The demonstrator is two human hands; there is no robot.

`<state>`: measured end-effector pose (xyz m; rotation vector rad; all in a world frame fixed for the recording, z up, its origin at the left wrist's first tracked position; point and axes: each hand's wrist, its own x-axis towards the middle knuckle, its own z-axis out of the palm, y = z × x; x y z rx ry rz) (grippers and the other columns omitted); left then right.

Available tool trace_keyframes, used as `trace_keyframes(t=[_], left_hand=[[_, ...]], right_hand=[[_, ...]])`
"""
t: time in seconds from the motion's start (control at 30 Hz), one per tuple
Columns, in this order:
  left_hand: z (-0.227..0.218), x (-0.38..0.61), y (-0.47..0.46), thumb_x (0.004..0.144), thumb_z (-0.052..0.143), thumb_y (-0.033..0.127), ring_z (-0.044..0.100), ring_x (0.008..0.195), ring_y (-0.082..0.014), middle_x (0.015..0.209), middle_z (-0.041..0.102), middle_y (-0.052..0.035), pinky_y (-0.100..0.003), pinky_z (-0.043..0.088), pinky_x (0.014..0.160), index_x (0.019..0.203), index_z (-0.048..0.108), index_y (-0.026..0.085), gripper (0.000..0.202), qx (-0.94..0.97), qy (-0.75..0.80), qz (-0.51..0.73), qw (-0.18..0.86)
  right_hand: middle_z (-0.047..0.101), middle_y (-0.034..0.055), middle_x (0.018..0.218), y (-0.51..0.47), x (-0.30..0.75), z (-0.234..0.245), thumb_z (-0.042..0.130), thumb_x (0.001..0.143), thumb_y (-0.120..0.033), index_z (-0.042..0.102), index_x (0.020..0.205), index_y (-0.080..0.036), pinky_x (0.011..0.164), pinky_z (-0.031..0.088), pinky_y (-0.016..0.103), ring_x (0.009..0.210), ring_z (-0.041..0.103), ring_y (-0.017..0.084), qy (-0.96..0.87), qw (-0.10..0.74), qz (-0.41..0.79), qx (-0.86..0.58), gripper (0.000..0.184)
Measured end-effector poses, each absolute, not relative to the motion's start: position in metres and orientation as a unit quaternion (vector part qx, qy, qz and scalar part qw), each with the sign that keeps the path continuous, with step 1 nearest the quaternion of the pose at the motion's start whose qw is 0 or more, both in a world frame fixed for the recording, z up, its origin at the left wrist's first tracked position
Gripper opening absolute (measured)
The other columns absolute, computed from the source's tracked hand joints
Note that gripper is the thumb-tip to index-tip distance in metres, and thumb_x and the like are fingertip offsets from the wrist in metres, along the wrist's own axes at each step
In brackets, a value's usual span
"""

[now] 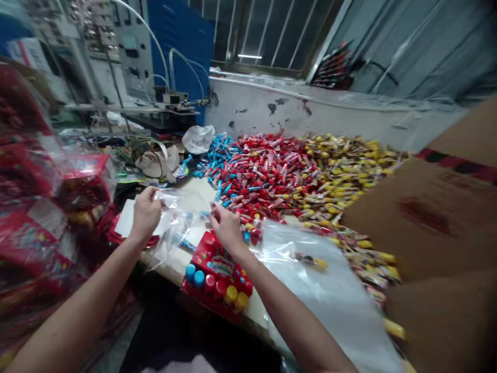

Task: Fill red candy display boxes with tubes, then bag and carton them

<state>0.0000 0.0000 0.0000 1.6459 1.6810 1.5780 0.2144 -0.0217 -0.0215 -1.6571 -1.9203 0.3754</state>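
The left hand [145, 215] is closed in a pinch on the upper edge of a clear bag [174, 225]. The bag hangs open between both hands, above the worktop [176, 264]. The right hand [227, 228] is also pinched closed, at the bag's mouth. A blue candy [204, 213] lies just beside its fingertips [213, 210]; whether they grip this candy or the bag edge cannot be determined. Another blue item [187, 243] shows through the bag's lower part.

A white card [130, 217] lies under the left hand. A red tray [215, 277] with blue, red and yellow caps sits directly below the right hand. A clear sheet [330, 295] lies to the right of the tray, with a wrapped candy [312, 261] on it. A large candy pile [267, 171], sorted roughly into blue, red and yellow zones, covers the worktop's far end. Red packages [31, 217] are stacked left of the worktop, and a cardboard box [427, 217] occupies the right side.
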Motion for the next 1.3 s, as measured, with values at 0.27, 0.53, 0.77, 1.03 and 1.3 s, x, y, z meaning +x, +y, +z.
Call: trace_keyframes(t=[0.27,0.53,0.77,1.03,1.3], left_hand=[[0.033,0.042,-0.018,0.092,0.044,0.025,0.064,0.075,-0.0197,0.084,0.072,-0.0058,-0.025,0.038,0.063,0.101,0.066,0.020,0.025,0.737,0.604,0.301,0.037],[0.042,0.035,-0.022,0.092,0.048,0.030,0.061,0.080,-0.0185,0.092,0.064,-0.0052,-0.026,0.036,0.059,0.093,0.068,0.019,0.022,0.777,0.588,0.224,-0.015],[0.054,0.033,-0.033,0.086,0.060,0.032,0.058,0.086,-0.0210,0.091,0.061,-0.0041,-0.028,0.036,0.062,0.083,0.065,0.019,0.014,0.773,0.616,0.155,0.005],[0.009,0.038,-0.042,0.087,0.054,0.032,0.059,0.098,-0.0274,0.103,0.064,-0.0088,-0.037,0.037,0.078,0.114,0.055,0.018,0.030,0.699,0.678,0.207,-0.098],[-0.025,-0.020,-0.023,0.086,0.045,0.018,0.060,0.098,-0.0312,0.095,0.068,-0.0141,-0.044,0.033,0.087,0.096,0.067,0.016,0.025,0.591,0.764,0.249,-0.071]], right_hand=[[0.043,0.0143,0.140,-0.032,0.202,0.012,0.061,0.077,-0.015,0.034,0.144,-0.019,0.109,0.035,0.045,0.132,0.040,0.027,-0.785,0.372,0.081,-0.488,0.073],[0.055,0.0120,0.130,-0.018,0.191,0.013,0.059,0.075,-0.011,0.044,0.138,-0.015,0.106,0.038,0.036,0.121,0.050,0.021,-0.800,0.352,0.186,-0.448,0.064],[0.068,0.0078,0.102,-0.004,0.191,0.010,0.043,0.095,-0.017,0.067,0.107,-0.020,0.082,0.042,0.030,0.095,0.062,0.021,-0.770,0.270,-0.011,-0.578,0.027],[0.069,0.0045,0.091,-0.018,0.180,0.018,0.050,0.091,-0.016,0.067,0.095,-0.020,0.073,0.039,0.025,0.086,0.062,0.018,-0.780,0.285,0.008,-0.558,0.018],[0.065,0.0066,0.089,-0.008,0.208,-0.011,0.045,0.090,-0.006,0.066,0.095,-0.016,0.076,0.039,0.024,0.087,0.059,0.018,-0.799,0.259,-0.017,-0.543,0.023]])
